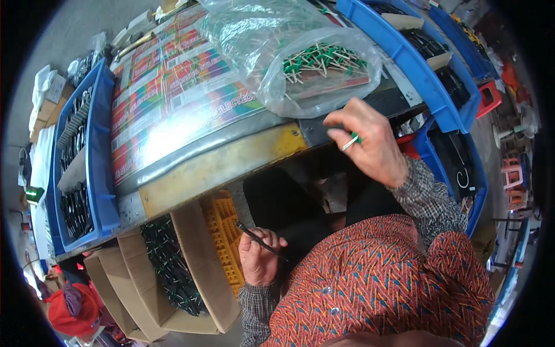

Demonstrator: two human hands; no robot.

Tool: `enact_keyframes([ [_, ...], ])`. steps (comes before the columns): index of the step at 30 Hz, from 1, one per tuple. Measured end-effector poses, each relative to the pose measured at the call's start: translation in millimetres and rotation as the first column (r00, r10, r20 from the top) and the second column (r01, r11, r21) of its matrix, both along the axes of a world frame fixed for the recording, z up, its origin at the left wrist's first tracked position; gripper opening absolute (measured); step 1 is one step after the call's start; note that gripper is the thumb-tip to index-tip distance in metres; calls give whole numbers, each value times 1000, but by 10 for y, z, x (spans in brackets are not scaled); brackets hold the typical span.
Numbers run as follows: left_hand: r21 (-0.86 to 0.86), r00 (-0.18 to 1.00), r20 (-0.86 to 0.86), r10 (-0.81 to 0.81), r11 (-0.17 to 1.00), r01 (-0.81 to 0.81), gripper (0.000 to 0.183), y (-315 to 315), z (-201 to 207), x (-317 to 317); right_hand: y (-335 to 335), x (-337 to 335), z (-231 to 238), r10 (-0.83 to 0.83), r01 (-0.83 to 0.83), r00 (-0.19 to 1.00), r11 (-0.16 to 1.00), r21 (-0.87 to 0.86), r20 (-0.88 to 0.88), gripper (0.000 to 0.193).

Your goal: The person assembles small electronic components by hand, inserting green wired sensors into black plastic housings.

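Black rod (248, 233), gripped slantwise by the left hand (260, 258), lay below-left of the fingers of the right hand (373, 143) (pinching a green-headed stick (350, 143))

Left hand (260, 261) holding black rod (250, 233), right hand (371, 143) pinching green-headed stick (350, 142), clear bag (254, 43) on table (231, 139)

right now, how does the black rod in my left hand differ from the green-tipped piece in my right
The black rod is dark along its visible length; the green-tipped piece has a pale stem. The black rod is longer, showing on both sides of the left hand; the green-tipped piece is short, in the right hand. Both are slim.
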State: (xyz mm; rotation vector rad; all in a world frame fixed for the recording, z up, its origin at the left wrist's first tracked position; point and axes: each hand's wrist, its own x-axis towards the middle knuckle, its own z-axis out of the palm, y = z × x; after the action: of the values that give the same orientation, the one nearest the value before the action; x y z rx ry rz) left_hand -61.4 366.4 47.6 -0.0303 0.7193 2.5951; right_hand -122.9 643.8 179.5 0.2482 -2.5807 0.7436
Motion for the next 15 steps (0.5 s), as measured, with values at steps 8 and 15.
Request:
enact_keyframes([
  [8, 15, 998, 57, -18, 1000, 17, 20, 5, 96, -42, 851, -85, 115, -366, 375, 926, 919, 119, -91, 15],
  [15, -4, 994, 111, -22, 1000, 22, 17, 67, 137, -57, 1529, -224, -108, -484, 526, 851, 780, 340, -205, 11],
])
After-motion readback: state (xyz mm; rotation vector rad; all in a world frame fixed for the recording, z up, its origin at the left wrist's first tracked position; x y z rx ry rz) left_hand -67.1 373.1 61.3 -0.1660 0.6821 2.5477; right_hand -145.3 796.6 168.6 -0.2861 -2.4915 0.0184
